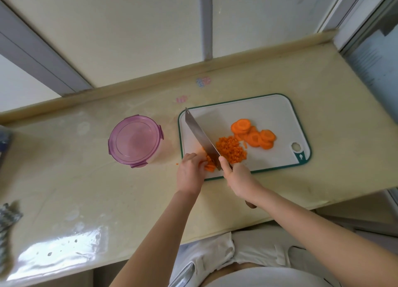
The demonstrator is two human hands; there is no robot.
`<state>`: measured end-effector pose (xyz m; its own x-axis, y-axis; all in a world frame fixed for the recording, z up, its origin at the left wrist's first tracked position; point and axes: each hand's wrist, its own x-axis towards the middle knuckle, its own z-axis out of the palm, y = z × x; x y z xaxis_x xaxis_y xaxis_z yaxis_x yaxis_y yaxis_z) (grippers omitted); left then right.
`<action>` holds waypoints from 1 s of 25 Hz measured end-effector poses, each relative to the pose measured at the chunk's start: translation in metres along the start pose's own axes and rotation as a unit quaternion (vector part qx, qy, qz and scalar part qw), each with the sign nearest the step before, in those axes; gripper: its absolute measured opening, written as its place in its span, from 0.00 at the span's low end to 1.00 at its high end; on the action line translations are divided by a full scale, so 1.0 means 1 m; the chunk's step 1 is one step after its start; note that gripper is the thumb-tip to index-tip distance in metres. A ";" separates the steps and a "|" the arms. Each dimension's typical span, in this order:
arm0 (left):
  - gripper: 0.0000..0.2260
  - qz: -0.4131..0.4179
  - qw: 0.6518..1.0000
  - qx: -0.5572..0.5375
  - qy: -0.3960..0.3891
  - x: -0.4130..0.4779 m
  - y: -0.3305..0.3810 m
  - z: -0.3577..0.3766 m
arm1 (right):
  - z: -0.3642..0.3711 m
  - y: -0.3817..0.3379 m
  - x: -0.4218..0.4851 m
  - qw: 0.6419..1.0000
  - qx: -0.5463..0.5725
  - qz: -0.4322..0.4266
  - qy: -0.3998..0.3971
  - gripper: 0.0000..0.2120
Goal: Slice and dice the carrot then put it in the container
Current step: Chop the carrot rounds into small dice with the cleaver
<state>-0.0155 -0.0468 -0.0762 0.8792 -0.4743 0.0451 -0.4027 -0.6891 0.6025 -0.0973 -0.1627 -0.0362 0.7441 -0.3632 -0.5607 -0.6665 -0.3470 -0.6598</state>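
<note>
Our right hand (237,179) wraps its fingers round the knife (201,138). Our left hand (189,170) pinches carrot strips (209,165) at the cutting board's (258,107) 7 o'clock corner. Diced carrot (231,149) lies mid-board, with carrot slices (254,135) toward 2 o'clock. The lidded container (135,141) stands on the desk (86,189) at the board's 9 o'clock.

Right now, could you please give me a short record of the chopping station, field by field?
Cutting board: white, green-edged, on the counter
Left hand: holds carrot pieces at the board's near-left corner
Right hand: grips knife, blade against those pieces
Diced carrot: pile right of the blade
Carrot slices: overlapping rounds, further right
Container: left of the board, purple lid on
</note>
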 end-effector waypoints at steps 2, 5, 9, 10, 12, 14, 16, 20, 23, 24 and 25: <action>0.04 0.003 1.000 0.004 -0.005 -0.002 0.002 -0.002 | -0.006 0.003 0.003 0.998 0.052 0.013 -0.019 0.29; 0.05 0.002 1.000 0.013 -0.028 -0.001 0.002 -0.006 | -0.017 0.004 0.004 0.989 0.130 0.047 -0.054 0.27; 0.10 0.011 0.998 0.012 -0.064 -0.003 0.002 -0.012 | -0.026 0.004 0.001 0.991 0.116 0.048 -0.047 0.26; 0.11 0.016 0.997 0.009 -0.075 -0.004 0.001 -0.015 | -0.028 0.005 0.001 0.991 0.116 0.050 -0.040 0.26; 0.12 0.028 0.995 0.002 -0.096 -0.005 0.002 -0.018 | -0.033 0.005 0.001 0.990 0.128 0.057 -0.029 0.26; 0.13 0.033 0.995 0.012 -0.098 -0.004 0.000 -0.017 | -0.036 0.004 -0.001 0.988 0.138 0.058 -0.024 0.26; 0.11 0.022 0.996 0.018 -0.083 -0.002 0.000 -0.013 | -0.036 0.000 -0.005 0.989 0.141 0.051 -0.019 0.26; 0.07 0.002 0.999 0.014 -0.029 -0.006 0.002 -0.002 | -0.035 -0.004 -0.014 0.991 0.129 0.044 -0.015 0.26; 0.04 0.003 1.000 0.011 0.003 -0.009 0.004 0.004 | -0.030 -0.005 -0.018 0.991 0.120 0.051 -0.019 0.26; 0.04 0.005 1.000 0.011 0.012 -0.009 0.004 0.005 | -0.027 -0.006 -0.019 0.992 0.116 0.051 -0.020 0.27; 0.04 0.007 1.000 0.012 0.018 -0.008 0.004 0.005 | -0.025 -0.006 -0.020 0.993 0.109 0.051 -0.019 0.27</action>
<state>-0.0256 -0.0481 -0.0787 0.8823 -0.4633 0.0826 -0.4199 -0.6958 0.5828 -0.1090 -0.1746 -0.0085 0.6778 -0.3519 -0.6456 -0.7154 -0.1132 -0.6894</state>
